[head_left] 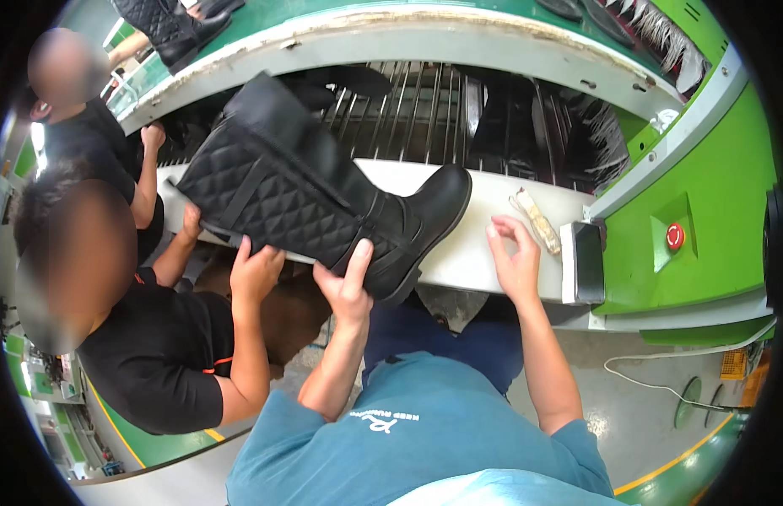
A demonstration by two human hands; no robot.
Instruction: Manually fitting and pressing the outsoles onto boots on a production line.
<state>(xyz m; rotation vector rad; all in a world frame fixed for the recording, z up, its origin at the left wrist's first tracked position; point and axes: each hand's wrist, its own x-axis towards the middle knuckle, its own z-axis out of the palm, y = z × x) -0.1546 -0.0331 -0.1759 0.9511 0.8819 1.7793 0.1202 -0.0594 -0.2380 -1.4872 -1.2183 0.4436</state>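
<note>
A tall black boot point(282, 194) with a quilted shaft lies tilted over the white ledge, its toe pointing right. My left hand point(347, 285) grips it near the ankle and heel, thumb on top. A co-worker's two hands touch the edge of the same boot's shaft, farther left. Over the ledge, to the right of the toe, my right hand point(516, 257) is open and empty, its fingers loosely curved. Close beside it lies a slim, pale, worn stick-like tool point(537, 221), perhaps wrapped; I cannot make out its kind.
Behind the white ledge point(467, 261) runs a rack of metal rollers point(417, 110) with dark boots under a green-topped shelf point(459, 38). A green machine point(704, 244) with a red button point(675, 236) stands right, a dark box point(584, 263) beside it. Two co-workers are at left.
</note>
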